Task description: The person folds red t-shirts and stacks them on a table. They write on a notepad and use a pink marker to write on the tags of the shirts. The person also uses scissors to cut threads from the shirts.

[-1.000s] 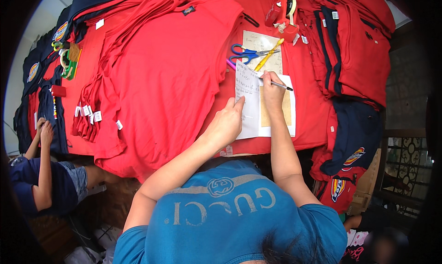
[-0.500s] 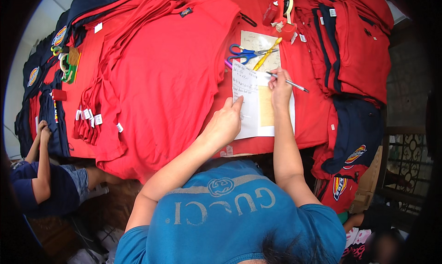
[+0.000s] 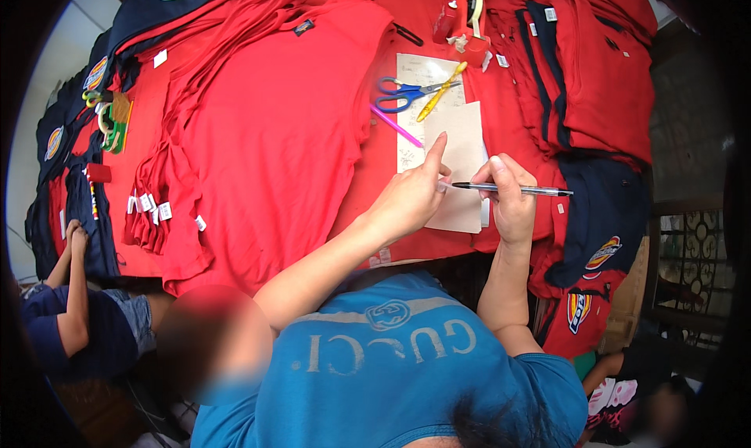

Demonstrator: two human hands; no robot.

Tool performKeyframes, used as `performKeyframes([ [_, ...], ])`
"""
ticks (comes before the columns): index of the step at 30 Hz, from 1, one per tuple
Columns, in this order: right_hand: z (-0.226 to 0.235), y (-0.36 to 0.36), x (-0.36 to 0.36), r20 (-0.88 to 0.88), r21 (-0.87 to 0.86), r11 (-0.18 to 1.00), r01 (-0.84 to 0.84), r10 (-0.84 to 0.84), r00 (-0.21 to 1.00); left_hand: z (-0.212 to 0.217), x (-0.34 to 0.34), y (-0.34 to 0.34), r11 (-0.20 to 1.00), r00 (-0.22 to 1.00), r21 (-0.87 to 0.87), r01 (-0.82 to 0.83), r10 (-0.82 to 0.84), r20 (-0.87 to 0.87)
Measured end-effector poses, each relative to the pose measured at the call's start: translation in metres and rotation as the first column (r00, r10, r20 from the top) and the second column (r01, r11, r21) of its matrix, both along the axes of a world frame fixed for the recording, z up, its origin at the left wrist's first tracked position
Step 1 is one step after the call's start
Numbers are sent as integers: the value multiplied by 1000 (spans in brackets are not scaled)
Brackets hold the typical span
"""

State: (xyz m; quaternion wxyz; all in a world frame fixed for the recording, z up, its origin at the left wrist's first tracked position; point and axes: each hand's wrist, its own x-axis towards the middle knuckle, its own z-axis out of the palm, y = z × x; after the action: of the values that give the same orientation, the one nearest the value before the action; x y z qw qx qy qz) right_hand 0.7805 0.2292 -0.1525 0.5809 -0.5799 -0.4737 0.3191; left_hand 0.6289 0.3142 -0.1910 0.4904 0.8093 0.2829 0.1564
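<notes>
My right hand (image 3: 512,202) is closed around a slim pen (image 3: 540,190). The pen lies nearly level, its dark tip toward my left hand. My left hand (image 3: 411,198) has its index finger stretched out and the other fingers loosely bent, beside the pen tip. Under both hands is a blank cream sheet (image 3: 461,147). It partly covers a handwritten paper (image 3: 408,155). A pink stick (image 3: 395,126) lies across the handwritten paper's left edge. Above are blue-handled scissors (image 3: 399,94) and a yellow pen-like tool (image 3: 442,92).
A red tape dispenser (image 3: 469,37) stands at the back. Red shirts (image 3: 289,120) spread to the left, and folded red and navy garments (image 3: 602,80) are piled on the right. At the far left are a green tape dispenser (image 3: 116,123) and another person's hands (image 3: 76,233).
The sheet with writing that was under my hands no longer shows; a blank cream one faces up there. My right hand has moved nearer and rightward, and the pen has turned nearly level.
</notes>
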Motion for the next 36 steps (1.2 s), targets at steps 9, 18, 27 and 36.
performKeyframes([
  [9,-14,8,-33,141,-16,999,-51,52,989,-2,-27,-4,993,996,99,-66,72,-56],
  [18,-43,42,-92,-8,-79,987,-137,137,991,21,-115,-13,991,957,-11,-131,130,260],
  [27,-33,32,-127,286,-211,977,36,26,958,2,-413,186,262,354,283,-922,868,349],
  [36,-115,-51,-45,914,-13,549,836,-332,232,-118,-627,368,59,207,643,-764,966,157],
])
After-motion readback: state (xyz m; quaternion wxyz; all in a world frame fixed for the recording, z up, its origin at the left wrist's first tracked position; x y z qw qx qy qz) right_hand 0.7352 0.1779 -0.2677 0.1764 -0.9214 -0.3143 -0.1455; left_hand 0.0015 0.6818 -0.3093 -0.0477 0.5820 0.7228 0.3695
